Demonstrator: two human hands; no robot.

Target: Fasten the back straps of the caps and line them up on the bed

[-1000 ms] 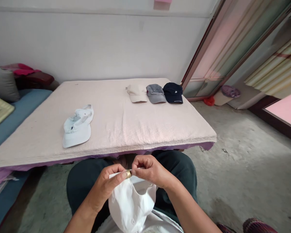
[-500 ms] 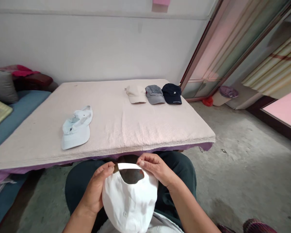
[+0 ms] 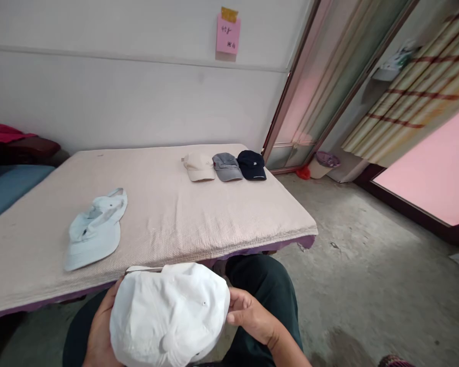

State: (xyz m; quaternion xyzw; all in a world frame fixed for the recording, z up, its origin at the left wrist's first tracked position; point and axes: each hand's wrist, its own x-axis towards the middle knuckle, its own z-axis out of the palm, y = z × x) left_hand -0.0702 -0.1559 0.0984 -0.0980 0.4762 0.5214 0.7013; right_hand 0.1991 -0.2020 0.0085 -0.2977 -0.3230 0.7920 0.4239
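Note:
A white baseball cap (image 3: 168,313) is held above my lap, its crown facing up toward me and its back strap at the far left edge. My left hand (image 3: 101,331) grips the cap's left side, with the fingers partly hidden behind it. At the cap's right edge, my right hand (image 3: 250,311) pinches the fabric between thumb and curled fingers. A pale blue cap (image 3: 94,232) lies on the bed cover beyond my left hand, its brim toward me and its crown slumped.
Toward the far right of the bed (image 3: 168,214) a cream cap (image 3: 199,166), a grey cap (image 3: 228,167) and a navy cap (image 3: 252,165) sit in a row. A pink note (image 3: 228,35) hangs on the wall. A waste bin (image 3: 321,165) stands on the floor at right.
The white cap has been turned, so its back opening no longer faces the bed squarely. My right hand has moved from the strap to the cap's right edge. The view has swung up and right.

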